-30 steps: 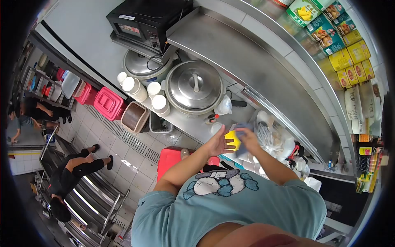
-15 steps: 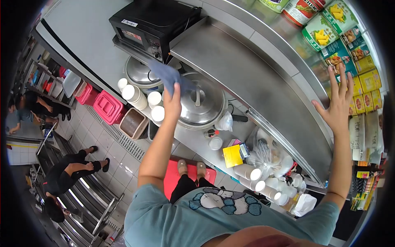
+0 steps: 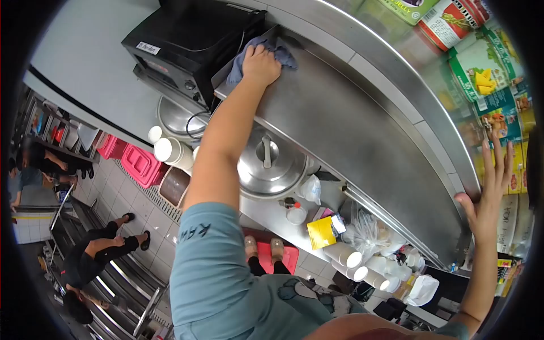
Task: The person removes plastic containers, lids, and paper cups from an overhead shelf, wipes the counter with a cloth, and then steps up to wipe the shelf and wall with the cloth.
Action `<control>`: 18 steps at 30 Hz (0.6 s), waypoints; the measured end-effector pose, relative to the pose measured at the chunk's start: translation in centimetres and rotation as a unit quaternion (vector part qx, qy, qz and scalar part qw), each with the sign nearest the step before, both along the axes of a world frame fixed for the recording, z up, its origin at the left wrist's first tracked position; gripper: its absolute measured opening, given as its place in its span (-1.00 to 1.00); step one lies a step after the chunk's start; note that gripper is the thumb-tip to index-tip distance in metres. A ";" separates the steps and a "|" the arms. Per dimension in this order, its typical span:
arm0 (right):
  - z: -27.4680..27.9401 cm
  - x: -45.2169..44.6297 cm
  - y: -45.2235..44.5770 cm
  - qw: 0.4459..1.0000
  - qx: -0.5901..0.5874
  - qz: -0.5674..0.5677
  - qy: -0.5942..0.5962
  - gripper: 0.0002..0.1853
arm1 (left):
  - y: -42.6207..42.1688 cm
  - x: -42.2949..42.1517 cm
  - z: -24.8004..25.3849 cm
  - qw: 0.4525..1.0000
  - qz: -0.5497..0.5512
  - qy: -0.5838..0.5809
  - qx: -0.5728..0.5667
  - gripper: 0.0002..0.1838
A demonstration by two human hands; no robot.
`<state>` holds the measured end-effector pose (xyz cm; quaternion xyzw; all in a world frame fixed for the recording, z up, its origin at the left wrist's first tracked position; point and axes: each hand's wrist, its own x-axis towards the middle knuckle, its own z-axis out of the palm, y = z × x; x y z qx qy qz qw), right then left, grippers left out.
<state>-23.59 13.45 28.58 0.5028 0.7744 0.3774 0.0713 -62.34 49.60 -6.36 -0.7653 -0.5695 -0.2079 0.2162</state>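
Observation:
My left hand (image 3: 262, 65) presses a blue-grey cloth (image 3: 285, 58) onto the far left end of a stainless steel shelf (image 3: 340, 127). The fingers are bent over the cloth, which bunches out on both sides of them. On the right, my right hand (image 3: 492, 198) is spread open at the edge of the upper shelf (image 3: 409, 62), holding nothing. Close to its fingertips stand yellow boxes (image 3: 517, 164) and a green package with yellow fruit pictured on it (image 3: 481, 79).
A black oven (image 3: 192, 45) adjoins the shelf's left end. Below are a large lidded pot (image 3: 272, 164), stacked white cups (image 3: 170, 152), a yellow box (image 3: 321, 232) and a clear plastic bag (image 3: 365, 232). My feet are on a red step (image 3: 289, 258). Another person (image 3: 93, 249) is at lower left.
My left hand has moved the cloth from above the pots up and onto the shelf's far end. My right hand stays spread at the upper shelf edge, slightly lower in view.

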 end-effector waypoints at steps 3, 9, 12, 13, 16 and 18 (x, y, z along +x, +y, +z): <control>0.2 0.3 -0.1 0.999 -0.016 -0.037 -0.035 0.15 | 6.1 2.7 -1.1 0.999 -0.021 -0.028 0.005 -0.55; 0.2 1.6 -0.2 0.998 -0.035 -0.039 -0.039 0.12 | 5.2 2.7 -0.2 0.998 -0.005 -0.045 -0.033 -0.57; 0.3 2.1 -0.5 0.997 -0.026 -0.036 -0.060 0.10 | 1.4 1.4 -0.1 0.998 0.047 -0.032 -0.010 -0.68; 0.2 2.4 -0.5 0.998 -0.027 -0.036 -0.054 0.11 | -1.2 -0.2 -0.2 0.998 0.052 -0.026 0.000 -0.72; 0.2 2.5 -0.4 0.998 -0.031 -0.034 -0.043 0.11 | -11.0 -5.8 1.7 0.998 0.054 -0.029 -0.012 -0.82; 0.5 2.0 -0.2 0.998 -0.037 -0.030 -0.047 0.10 | -16.1 -8.9 1.6 0.996 0.073 -0.044 -0.030 -0.84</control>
